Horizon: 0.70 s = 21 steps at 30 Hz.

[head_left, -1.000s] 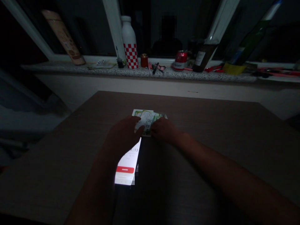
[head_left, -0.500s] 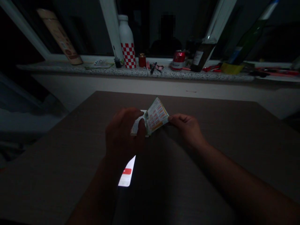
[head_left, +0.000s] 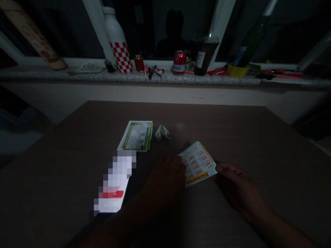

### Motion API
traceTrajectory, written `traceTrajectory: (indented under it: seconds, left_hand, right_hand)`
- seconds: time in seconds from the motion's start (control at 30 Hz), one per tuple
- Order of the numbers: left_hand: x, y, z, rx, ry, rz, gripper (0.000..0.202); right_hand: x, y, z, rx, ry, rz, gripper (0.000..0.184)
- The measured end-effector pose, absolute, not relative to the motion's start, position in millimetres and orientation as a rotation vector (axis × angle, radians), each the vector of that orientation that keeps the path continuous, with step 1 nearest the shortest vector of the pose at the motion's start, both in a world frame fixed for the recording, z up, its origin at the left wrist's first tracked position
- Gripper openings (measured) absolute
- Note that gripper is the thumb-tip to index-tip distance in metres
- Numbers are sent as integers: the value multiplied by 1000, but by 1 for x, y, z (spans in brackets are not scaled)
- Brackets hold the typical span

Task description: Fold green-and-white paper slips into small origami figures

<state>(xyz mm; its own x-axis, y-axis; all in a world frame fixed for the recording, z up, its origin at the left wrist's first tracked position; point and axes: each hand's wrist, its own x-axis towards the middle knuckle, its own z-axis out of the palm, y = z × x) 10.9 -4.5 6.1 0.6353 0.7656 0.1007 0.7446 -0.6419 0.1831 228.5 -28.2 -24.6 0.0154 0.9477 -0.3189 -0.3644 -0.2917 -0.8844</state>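
A printed paper sheet (head_left: 199, 164), white with rows of orange boxes and a yellow band, is between my two hands over the table. My right hand (head_left: 241, 184) pinches its right corner between thumb and fingers. At the sheet's left edge, my left hand (head_left: 165, 179) is closed on it, its fingers curled and partly dark. Further left lies a stack of green-and-white printed sheets (head_left: 137, 136). Beside the stack stands a small folded paper piece (head_left: 162, 132). A phone with a lit screen (head_left: 115, 186) lies left of my left forearm, partly blurred out.
The brown table (head_left: 219, 124) ends before a stone windowsill (head_left: 165, 79). On the sill stand a red-checked white bottle (head_left: 120, 51), a red can (head_left: 179, 62), a dark cup (head_left: 204, 57), a green bottle (head_left: 250, 41) and a small jar (head_left: 139, 63).
The sheet has come away from the stack, moving right and nearer to me. Both hands moved with it, the left now closed at its edge. Stack, folded paper and phone are uncovered.
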Motion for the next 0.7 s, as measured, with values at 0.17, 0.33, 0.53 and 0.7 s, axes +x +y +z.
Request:
traceTrajectory:
  seconds: [0.17, 0.33, 0.53, 0.7]
  left_hand:
    - [25, -5, -5, 2735, 1120, 161, 22]
    - [29, -4, -7, 2744, 1073, 168, 23]
    - [27, -2, -14, 2740, 1001, 256, 30]
    - [20, -1, -16, 2647, 927, 392, 29]
  right_hand:
    - [251, -35, -39, -1173, -1110, 1445, 18]
    - [249, -19, -23, -1093, -1413, 1240, 16]
    - [226, -3, -16, -940, -1871, 851, 18]
    - [222, 1, -27, -811, -2054, 701, 29]
